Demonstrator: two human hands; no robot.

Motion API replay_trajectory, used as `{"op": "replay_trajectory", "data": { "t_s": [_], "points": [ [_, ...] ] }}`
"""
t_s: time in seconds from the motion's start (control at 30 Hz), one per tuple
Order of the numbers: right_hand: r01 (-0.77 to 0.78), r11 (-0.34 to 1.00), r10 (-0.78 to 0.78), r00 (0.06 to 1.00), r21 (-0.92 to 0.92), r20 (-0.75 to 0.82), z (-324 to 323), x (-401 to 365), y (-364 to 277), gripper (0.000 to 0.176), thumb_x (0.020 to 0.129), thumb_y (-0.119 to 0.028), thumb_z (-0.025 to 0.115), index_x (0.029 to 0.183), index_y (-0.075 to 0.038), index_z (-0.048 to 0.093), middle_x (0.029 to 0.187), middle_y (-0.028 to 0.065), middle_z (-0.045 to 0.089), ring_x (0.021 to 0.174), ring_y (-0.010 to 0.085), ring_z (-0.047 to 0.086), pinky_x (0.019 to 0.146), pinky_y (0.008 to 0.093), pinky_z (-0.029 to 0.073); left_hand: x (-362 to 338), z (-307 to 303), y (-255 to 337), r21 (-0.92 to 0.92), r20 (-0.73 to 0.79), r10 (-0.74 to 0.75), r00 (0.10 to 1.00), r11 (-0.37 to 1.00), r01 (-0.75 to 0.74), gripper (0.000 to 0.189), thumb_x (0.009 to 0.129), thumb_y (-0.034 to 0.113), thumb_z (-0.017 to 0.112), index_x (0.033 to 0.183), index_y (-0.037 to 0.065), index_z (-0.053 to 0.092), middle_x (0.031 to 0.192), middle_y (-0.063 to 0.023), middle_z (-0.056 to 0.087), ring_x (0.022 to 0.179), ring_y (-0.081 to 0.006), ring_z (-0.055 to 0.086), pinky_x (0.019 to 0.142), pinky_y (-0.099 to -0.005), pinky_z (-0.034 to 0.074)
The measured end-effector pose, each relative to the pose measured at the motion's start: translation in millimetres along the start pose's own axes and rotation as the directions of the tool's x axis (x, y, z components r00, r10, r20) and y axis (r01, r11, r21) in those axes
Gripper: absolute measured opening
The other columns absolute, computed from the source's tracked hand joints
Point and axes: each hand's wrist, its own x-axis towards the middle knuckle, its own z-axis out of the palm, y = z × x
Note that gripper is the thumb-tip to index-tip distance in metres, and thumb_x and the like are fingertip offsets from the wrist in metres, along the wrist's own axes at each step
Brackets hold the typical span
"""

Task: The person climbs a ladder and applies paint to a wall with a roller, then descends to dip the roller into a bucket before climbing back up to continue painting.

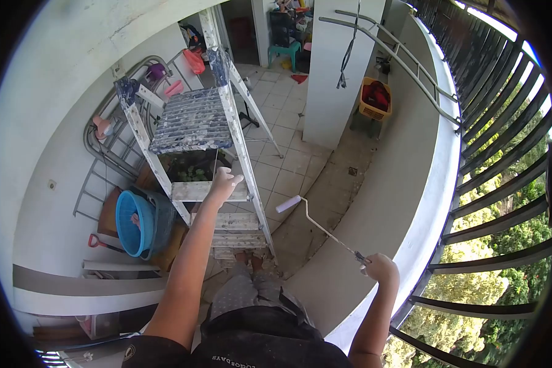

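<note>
A paint roller [321, 224] with a pale sleeve and a long bent wire frame extends up and left from my right hand [379, 268], whose fingers are wrapped round its handle. My left hand [226, 184] is stretched forward over the ladder [240, 135], near its upper step, with the fingers partly curled. Whether that hand grips anything is hard to tell. The ladder's ridged top platform [193, 119] is splattered with paint. My feet [249, 260] show at the lower steps.
A blue tub [135, 223] stands left of the ladder, near metal frames [96, 147] against the wall. A low curved wall [405, 202] with black railing slats [503, 210] runs along the right. A pillar [331, 80] and yellow basket [375, 98] stand ahead.
</note>
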Motion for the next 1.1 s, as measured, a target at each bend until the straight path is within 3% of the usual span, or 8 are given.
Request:
{"op": "replay_trajectory", "data": {
  "t_s": [0.1,0.2,0.3,0.47,0.57,0.9,0.97,1.1],
  "points": [
    [0.007,0.999,-0.007,1.000,0.042,-0.009,19,19,-13,0.024,0.079,-0.021,0.059,0.096,-0.009,0.071,0.097,0.0175,0.067,0.090,0.0342,0.065,0.082,0.0437,0.051,0,7,-3,-0.036,0.024,-0.067,0.997,0.997,0.068,0.071,0.078,0.027,0.073,0.128,-0.007,0.036,0.114,-0.0211,0.056,0.105,-0.0265,0.056,0.093,-0.0362,0.042],
    [0.003,0.995,-0.004,1.000,0.102,0.008,58,59,-7,0.026,0.082,-0.022,0.063,0.095,0.000,0.066,0.087,0.0199,0.068,0.072,0.0321,0.067,0.064,0.0400,0.052,6,1,-4,0.006,0.011,-0.068,0.998,0.998,0.068,0.071,0.076,0.025,0.074,0.128,-0.006,0.036,0.112,-0.0202,0.056,0.102,-0.0257,0.056,0.090,-0.0349,0.044],
    [-0.143,0.931,0.057,0.966,0.336,0.251,36,55,-27,0.028,0.084,-0.021,0.061,0.093,0.005,0.062,0.078,0.0194,0.065,0.063,0.0291,0.064,0.056,0.0393,0.050,21,-3,-5,-0.015,0.000,-0.022,1.000,1.000,0.022,0.074,0.073,0.026,0.076,0.128,-0.006,0.036,0.119,-0.0222,0.052,0.108,-0.0273,0.053,0.094,-0.0363,0.042],
    [-0.056,0.951,0.002,0.984,0.304,0.176,45,77,-25,0.027,0.086,-0.020,0.059,0.091,0.006,0.060,0.067,0.0161,0.060,0.057,0.0256,0.060,0.051,0.0383,0.048,43,16,-3,-0.161,-0.062,0.080,0.995,0.983,-0.089,0.077,0.073,0.021,0.075,0.133,-0.003,0.034,0.132,-0.0209,0.046,0.122,-0.0285,0.046,0.103,-0.0368,0.036],
    [-0.099,0.946,0.021,0.969,0.307,0.248,40,91,-23,0.040,0.083,-0.025,0.051,0.107,0.005,0.061,0.107,0.0267,0.063,0.100,0.0385,0.061,0.084,0.0453,0.048,54,32,1,-0.247,0.056,0.080,0.995,0.967,-0.064,0.065,0.078,0.018,0.071,0.131,-0.001,0.039,0.128,-0.0158,0.050,0.119,-0.0244,0.049,0.102,-0.0340,0.037],
    [-0.181,0.858,0.063,0.966,0.480,0.251,114,134,-14,0.056,0.081,-0.035,0.052,0.125,-0.001,0.052,0.121,0.0226,0.059,0.112,0.0374,0.056,0.095,0.0424,0.044,85,61,-40,-0.078,0.165,-0.007,0.986,0.997,0.020,0.028,0.086,0.014,0.062,0.112,0.002,0.058,0.104,-0.0075,0.064,0.097,-0.0154,0.058,0.088,-0.0290,0.045],
    [-0.112,0.905,0.036,0.982,0.411,0.188,103,134,-20,0.058,0.081,-0.036,0.052,0.129,-0.003,0.050,0.122,0.0227,0.058,0.114,0.0374,0.055,0.097,0.0420,0.043,100,64,-64,-0.099,0.232,0.008,0.973,0.995,0.016,0.025,0.086,0.012,0.060,0.109,0.002,0.059,0.099,-0.0081,0.064,0.092,-0.0150,0.059,0.085,-0.0291,0.046],
    [-0.136,0.909,0.065,0.980,0.394,0.188,103,152,-26,0.062,0.081,-0.039,0.052,0.134,-0.005,0.046,0.122,0.0222,0.058,0.115,0.0380,0.054,0.098,0.0426,0.042,100,83,-78,-0.378,0.105,0.112,0.988,0.924,-0.064,0.014,0.084,0.002,0.054,0.098,0.005,0.056,0.096,-0.0110,0.065,0.090,-0.0185,0.061,0.084,-0.0343,0.048]
  ]
}}
